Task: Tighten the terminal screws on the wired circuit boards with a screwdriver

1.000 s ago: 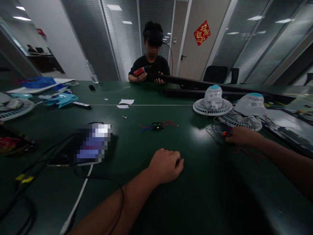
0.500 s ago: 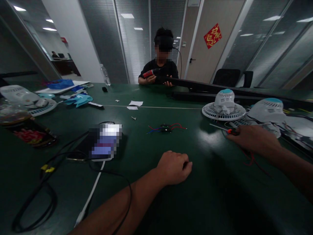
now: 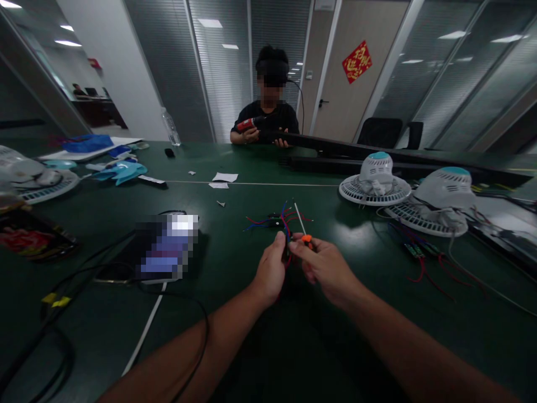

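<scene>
My left hand is closed around a small circuit board with red and blue wires rising from it; most of the board is hidden by my fingers. My right hand grips a screwdriver with an orange and dark handle, its thin shaft pointing away and up. The right fingertips also meet the board. Just beyond my hands, a small black module with red and blue leads lies on the green table. More green circuit boards with red wires lie to the right.
White fan housings stand at the right. A phone with cables lies at the left, beside a dark-labelled bottle. Across the table, a person holds a red and black power tool near long black bars.
My right hand has come from the right to the middle with the screwdriver and a wired circuit board. My left hand has turned and closed on the board.
</scene>
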A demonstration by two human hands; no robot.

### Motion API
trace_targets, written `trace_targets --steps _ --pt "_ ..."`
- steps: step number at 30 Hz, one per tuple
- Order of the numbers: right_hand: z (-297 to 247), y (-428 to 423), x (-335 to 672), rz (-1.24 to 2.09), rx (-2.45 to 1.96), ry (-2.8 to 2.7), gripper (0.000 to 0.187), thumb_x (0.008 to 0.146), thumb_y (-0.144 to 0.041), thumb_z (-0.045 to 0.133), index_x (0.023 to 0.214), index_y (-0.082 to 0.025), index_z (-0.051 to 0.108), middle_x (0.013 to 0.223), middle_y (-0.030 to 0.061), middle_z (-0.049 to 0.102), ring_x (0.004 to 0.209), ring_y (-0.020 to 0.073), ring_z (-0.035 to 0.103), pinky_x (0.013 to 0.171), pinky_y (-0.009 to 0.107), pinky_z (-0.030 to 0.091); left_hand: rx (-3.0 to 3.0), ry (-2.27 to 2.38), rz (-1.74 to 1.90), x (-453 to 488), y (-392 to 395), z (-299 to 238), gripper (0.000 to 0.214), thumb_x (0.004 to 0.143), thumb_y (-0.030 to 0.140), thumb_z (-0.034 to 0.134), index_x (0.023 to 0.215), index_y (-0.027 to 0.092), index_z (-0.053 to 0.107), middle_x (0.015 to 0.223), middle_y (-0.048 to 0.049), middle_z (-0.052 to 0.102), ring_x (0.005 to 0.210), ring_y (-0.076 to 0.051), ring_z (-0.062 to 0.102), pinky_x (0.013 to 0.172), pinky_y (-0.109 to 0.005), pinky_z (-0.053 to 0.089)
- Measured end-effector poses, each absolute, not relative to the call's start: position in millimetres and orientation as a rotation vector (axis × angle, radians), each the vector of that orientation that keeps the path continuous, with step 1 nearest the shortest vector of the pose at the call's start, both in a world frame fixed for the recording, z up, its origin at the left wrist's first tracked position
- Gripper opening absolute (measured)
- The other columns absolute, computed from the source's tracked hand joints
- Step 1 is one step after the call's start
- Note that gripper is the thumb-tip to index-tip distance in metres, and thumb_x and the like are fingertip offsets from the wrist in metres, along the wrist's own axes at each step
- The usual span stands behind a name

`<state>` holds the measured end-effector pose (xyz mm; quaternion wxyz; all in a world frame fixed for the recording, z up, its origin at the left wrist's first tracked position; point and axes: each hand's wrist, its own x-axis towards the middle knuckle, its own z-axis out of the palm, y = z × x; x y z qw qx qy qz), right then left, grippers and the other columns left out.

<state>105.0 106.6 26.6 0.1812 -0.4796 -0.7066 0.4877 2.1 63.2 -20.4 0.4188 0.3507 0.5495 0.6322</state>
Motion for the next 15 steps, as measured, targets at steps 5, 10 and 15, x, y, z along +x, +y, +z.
trace_targets --steps 5,10,15 --pt "20 100 119 1.372 -1.179 -1.964 0.026 0.093 -0.035 0.059 0.11 -0.017 0.063 0.104 0.0045 0.068 0.081 0.0176 0.067 0.068 0.036 0.055 0.798 1.307 1.773 1 62 -19 0.032 0.088 0.046 0.048 0.081 0.019 0.063 0.086 -0.0039 0.07 0.081 -0.016 0.064 0.079 -0.029 0.05" --pt "10 108 158 1.153 -1.064 -1.959 0.022 0.095 -0.032 0.047 0.108 -0.017 0.058 0.081 0.0022 0.065 0.062 0.0135 0.061 0.058 0.029 0.052 0.618 1.21 1.754 -10 66 -14 0.038 0.091 0.046 0.038 0.067 0.02 0.051 0.043 0.0043 0.046 0.039 -0.01 0.041 0.043 -0.022 0.034" --pt "13 110 181 1.01 -0.938 -2.095 0.032 0.088 -0.035 0.057 0.114 -0.02 0.068 0.081 0.004 0.076 0.056 0.0168 0.066 0.053 0.033 0.053 0.683 1.171 1.625 -19 68 -15 0.046 0.091 0.053 0.031 0.063 0.02 0.048 0.033 0.0079 0.029 0.031 -0.007 0.022 0.039 -0.021 0.022"
